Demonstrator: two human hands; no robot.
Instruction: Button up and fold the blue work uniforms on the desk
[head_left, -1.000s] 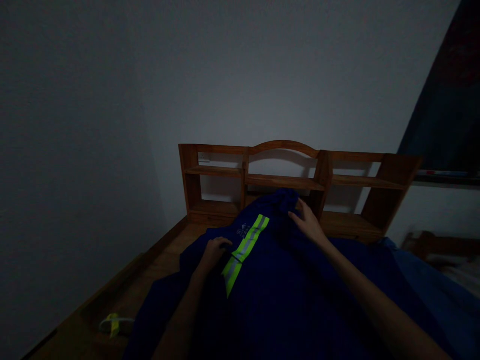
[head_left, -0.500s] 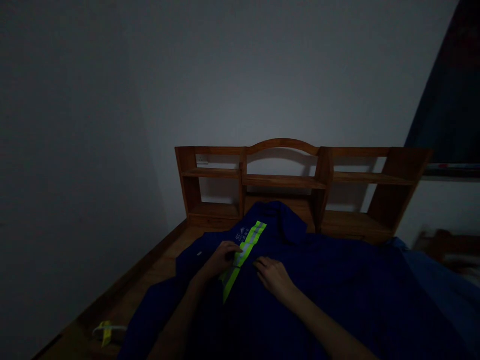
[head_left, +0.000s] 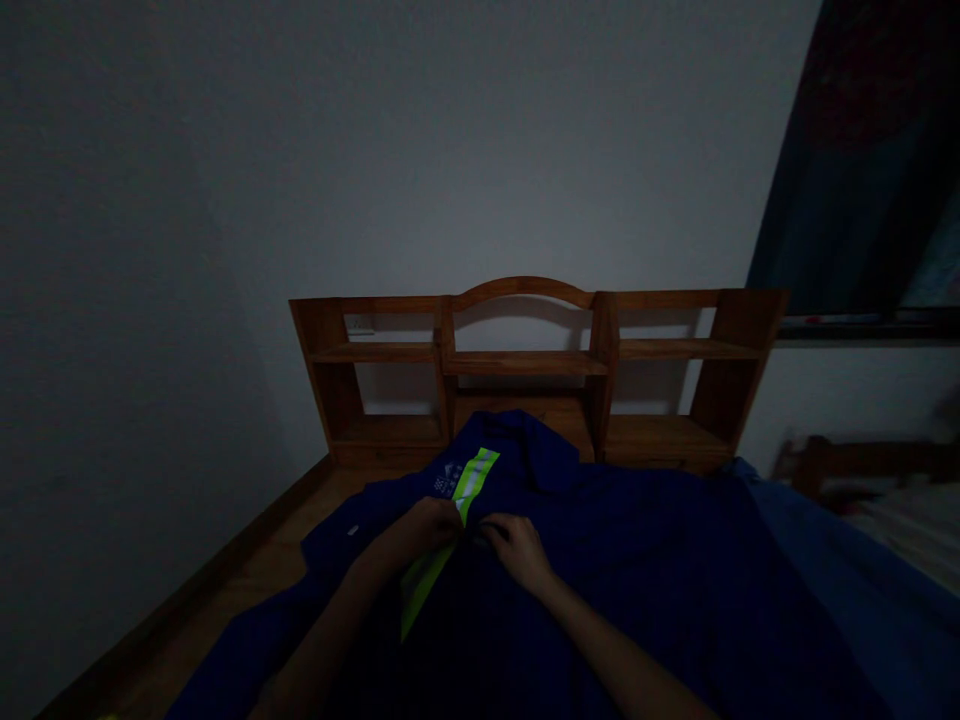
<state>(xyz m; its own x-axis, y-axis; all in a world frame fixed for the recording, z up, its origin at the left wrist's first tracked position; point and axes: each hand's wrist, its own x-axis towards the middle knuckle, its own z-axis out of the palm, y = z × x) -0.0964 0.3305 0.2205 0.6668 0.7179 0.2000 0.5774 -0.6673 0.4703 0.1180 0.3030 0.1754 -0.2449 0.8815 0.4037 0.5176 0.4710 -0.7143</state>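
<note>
Lower centre of the frame: dark blue garment point(head_left: 637, 560) lying spread, collar point(head_left: 551, 455) toward the wooden shelf unit point(head_left: 525, 362), a yellow-green reflective strip point(head_left: 477, 470) slanting across its front. Left hand point(head_left: 437, 520) over the strip, fingers bent and drawn in narrow against the cloth; whether they pinch an edge, cannot tell, too dark. Right hand point(head_left: 517, 550) just right of it, thumb and forefinger curved to a narrow gap; grip also unclear. Fingertips of both nearly meet at mid-garment.

Step in hand, my reading: close two-handed work on the garment's front, beside the strip. Next move would call for fine fingertip control: left steadying the cloth near the strip, right working close by, without dragging the fabric askew. Lighter blue cloth point(head_left: 832, 560) at lower right, apart from both hands.
</note>
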